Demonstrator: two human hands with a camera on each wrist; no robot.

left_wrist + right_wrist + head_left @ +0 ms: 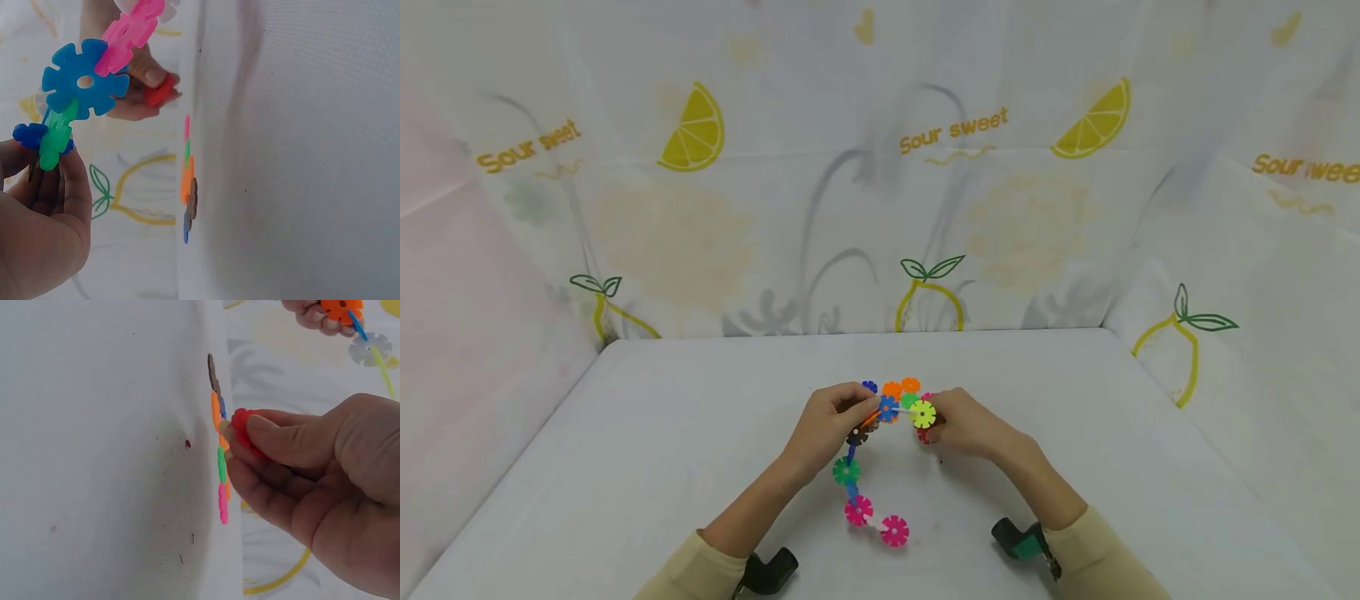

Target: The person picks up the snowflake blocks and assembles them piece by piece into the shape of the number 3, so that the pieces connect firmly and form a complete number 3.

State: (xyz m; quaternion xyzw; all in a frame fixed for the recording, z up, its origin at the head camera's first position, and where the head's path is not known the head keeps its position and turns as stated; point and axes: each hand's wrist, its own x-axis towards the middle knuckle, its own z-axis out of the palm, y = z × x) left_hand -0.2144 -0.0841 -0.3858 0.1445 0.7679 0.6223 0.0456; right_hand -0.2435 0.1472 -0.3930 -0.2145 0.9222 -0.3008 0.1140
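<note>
My left hand (835, 421) pinches a chain of flower-shaped interlocking plastic discs. One end hangs down past a green disc (846, 472) and a pink disc (858, 510) to another pink disc (895, 531). The other end reaches right through a blue disc (887, 408) and a white one to a yellow disc (922, 414). In the left wrist view a larger-looking blue disc (84, 81) joins green and pink ones above the fingers. Between thumb and fingers, my right hand (970, 423) holds a red disc (244, 431), close behind the yellow end.
Several loose discs lie on the white table (662, 450) beyond the hands, among them an orange disc (187, 178), a brown disc (193, 199), a green disc (221, 464) and a pink disc (223, 503). A lemon-printed cloth (850, 200) stands behind the table.
</note>
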